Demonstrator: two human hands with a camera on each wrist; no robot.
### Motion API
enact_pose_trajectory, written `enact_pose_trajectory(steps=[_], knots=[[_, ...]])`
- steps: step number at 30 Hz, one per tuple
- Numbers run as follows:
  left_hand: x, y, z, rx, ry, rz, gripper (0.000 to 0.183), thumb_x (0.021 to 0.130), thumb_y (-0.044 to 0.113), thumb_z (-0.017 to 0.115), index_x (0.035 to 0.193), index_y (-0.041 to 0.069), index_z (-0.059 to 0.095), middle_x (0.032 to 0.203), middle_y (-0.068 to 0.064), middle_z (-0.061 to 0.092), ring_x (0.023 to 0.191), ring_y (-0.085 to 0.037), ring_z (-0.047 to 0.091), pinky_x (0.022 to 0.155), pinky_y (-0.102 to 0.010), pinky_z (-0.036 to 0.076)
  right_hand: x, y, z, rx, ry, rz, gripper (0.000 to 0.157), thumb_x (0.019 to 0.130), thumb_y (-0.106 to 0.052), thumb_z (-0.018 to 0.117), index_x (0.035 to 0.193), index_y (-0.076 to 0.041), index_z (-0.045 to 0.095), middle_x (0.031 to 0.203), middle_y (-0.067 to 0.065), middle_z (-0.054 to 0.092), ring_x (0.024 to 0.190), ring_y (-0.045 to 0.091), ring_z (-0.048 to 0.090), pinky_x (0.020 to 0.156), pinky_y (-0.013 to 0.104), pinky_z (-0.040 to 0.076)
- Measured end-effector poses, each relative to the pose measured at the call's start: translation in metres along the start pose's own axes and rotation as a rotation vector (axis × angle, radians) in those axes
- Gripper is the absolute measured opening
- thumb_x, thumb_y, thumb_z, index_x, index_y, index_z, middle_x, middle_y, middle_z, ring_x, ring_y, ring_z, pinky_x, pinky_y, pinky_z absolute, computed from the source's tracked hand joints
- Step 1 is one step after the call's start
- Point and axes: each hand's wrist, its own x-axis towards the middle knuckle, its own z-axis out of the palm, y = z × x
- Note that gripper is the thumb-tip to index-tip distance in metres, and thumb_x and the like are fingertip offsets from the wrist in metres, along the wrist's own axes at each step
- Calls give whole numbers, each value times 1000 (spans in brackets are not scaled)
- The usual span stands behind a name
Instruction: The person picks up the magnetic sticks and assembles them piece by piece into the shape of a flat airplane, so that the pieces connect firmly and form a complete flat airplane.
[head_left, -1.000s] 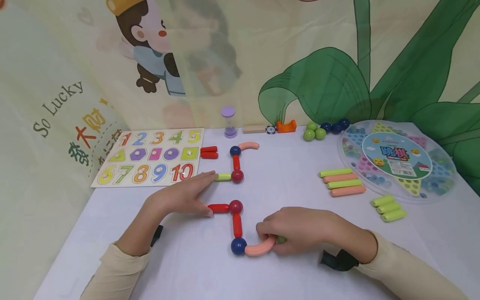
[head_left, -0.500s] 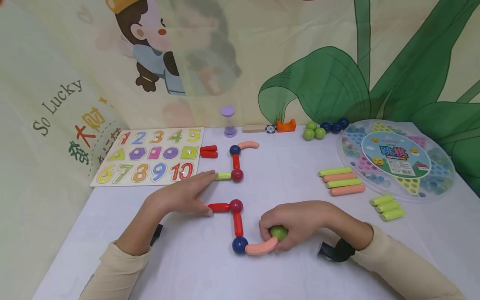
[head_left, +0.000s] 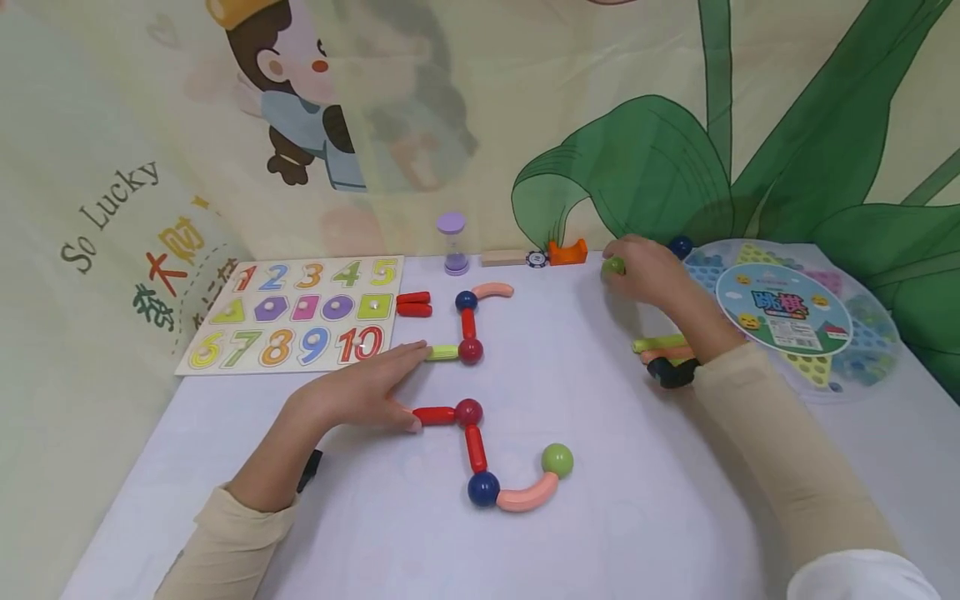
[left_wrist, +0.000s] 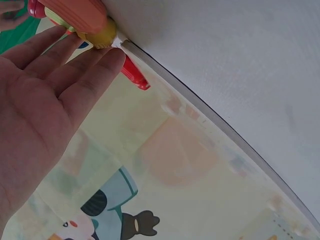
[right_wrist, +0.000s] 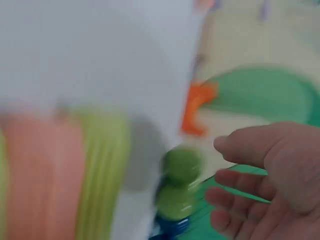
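Left hand (head_left: 352,396): fingers (left_wrist: 100,77) straight, touching red rod (head_left: 437,415) | right hand (head_left: 645,268): parted, seemingly empty, near green ball (right_wrist: 183,165)

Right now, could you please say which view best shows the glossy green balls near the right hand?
The right wrist view: two glossy green balls show, blurred but uncovered by the right hand. The head view shows one, partly behind that hand; I see none of them in the left wrist view.
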Motion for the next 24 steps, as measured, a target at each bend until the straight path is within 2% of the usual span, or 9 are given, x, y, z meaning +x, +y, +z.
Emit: enact_pose_trajectory(steps=[2, 4, 8, 10, 13, 16, 18, 24], knots=[[1, 0, 1, 1, 0, 8, 95, 68, 41, 77, 144, 17, 25, 146, 1, 25, 133, -19, 18, 101, -42, 29, 8, 11, 3, -81, -13, 46, 31, 82, -10, 61, 112, -1, 57, 103, 18, 55, 89, 32, 48, 77, 46, 44], [1, 0, 1, 1, -1, 13, 94, 68, 40, 77, 144, 17, 26, 146, 1, 25, 133, -18, 18, 102, -41, 29, 11, 12, 7, -155, -61, 46, 32, 82, -11, 64, 112, -2, 55, 100, 16, 55, 86, 32, 47, 75, 45, 45], [1, 0, 1, 7, 2, 14, 94, 68, 40, 77, 144, 17, 26, 146, 1, 24, 133, -18, 18, 102, -41, 29, 9, -4, 16, -226, -137, -49, 29, 81, -12, 66, 107, -6, 57, 91, 11, 54, 78, 27, 49, 68, 40, 48], [1, 0, 1, 11, 2, 19, 94, 68, 41, 77, 144, 16, 25, 146, 1, 24, 133, -18, 18, 102, -41, 28, 3, -16, 18, -188, -191, -105, 22, 81, -11, 66, 102, -9, 60, 87, 7, 53, 74, 24, 48, 66, 35, 47], [1, 0, 1, 12, 0, 20, 94, 68, 41, 76, 144, 16, 25, 146, 1, 24, 133, -19, 18, 102, -42, 29, -5, -34, 22, -73, -273, -189, 17, 80, -14, 66, 97, -12, 64, 84, 2, 55, 75, 21, 47, 69, 32, 44], [0, 0, 1, 7, -1, 12, 95, 68, 42, 77, 144, 17, 26, 146, 1, 25, 133, -19, 18, 101, -42, 30, -6, -51, 26, 37, -316, -219, 17, 79, -18, 68, 95, -13, 65, 83, 0, 57, 77, 20, 49, 71, 32, 43], [0, 0, 1, 5, 0, 7, 95, 67, 41, 77, 144, 17, 26, 146, 0, 25, 133, -20, 18, 101, -43, 30, 0, -60, 29, 81, -314, -190, 20, 78, -21, 70, 95, -13, 64, 82, 0, 58, 77, 20, 50, 70, 31, 44], [1, -1, 1, 3, -1, 2, 95, 67, 42, 77, 144, 18, 26, 146, 1, 25, 133, -19, 18, 102, -43, 28, 36, -80, 47, 182, -216, 18, 33, 78, -30, 70, 102, -9, 59, 87, 5, 56, 79, 22, 48, 66, 29, 44]])
